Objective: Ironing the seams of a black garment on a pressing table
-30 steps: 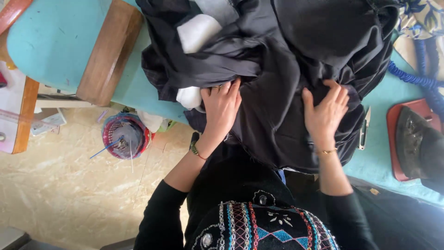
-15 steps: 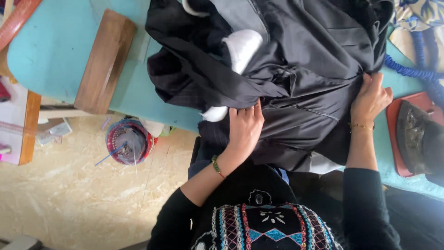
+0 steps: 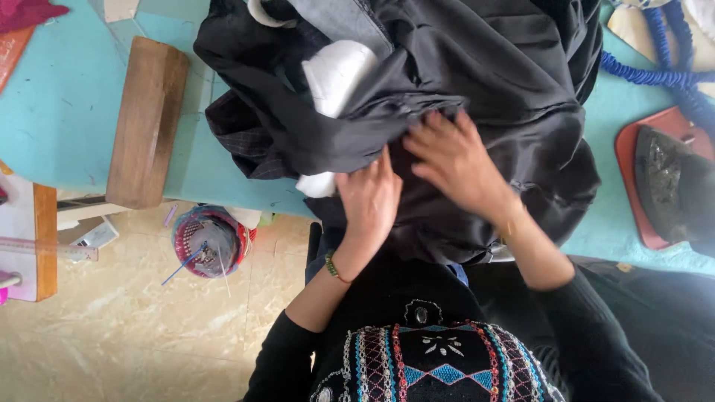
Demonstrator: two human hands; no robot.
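At the bottom centre of the frame sits the person's own black top with its band of coloured embroidery (image 3: pixel 439 365), both black sleeves running up from it toward the table. Just above, the left hand (image 3: pixel 370 199) lies flat on the black garment (image 3: pixel 477 97), fingers together and pointing up the frame, palm pressed on the cloth near the table's near edge — a beaded bracelet (image 3: pixel 335 268) circles its wrist. The right hand (image 3: pixel 454 164) rests just beside it, to the right and slightly higher, fingers spread and laid over a bunched fold of the same cloth; whether it pinches the fold or only presses on it cannot be told. The two hands are close together, nearly touching at the centre of the frame. The garment is heaped across the upper middle of the turquoise table (image 3: pixel 67 112), with white padding (image 3: pixel 339 74) showing through its folds and part of it hanging over the near edge. Lower left, on the pale floor, stands a small round basket (image 3: pixel 212 242) with sticks poking out. Left of the heap a wooden block (image 3: pixel 147 123) lies on the table. At the right edge a dark iron (image 3: pixel 674 186) sits on a red tray (image 3: pixel 633 156), and in the upper right corner a blue cord (image 3: pixel 663 52) curls away.
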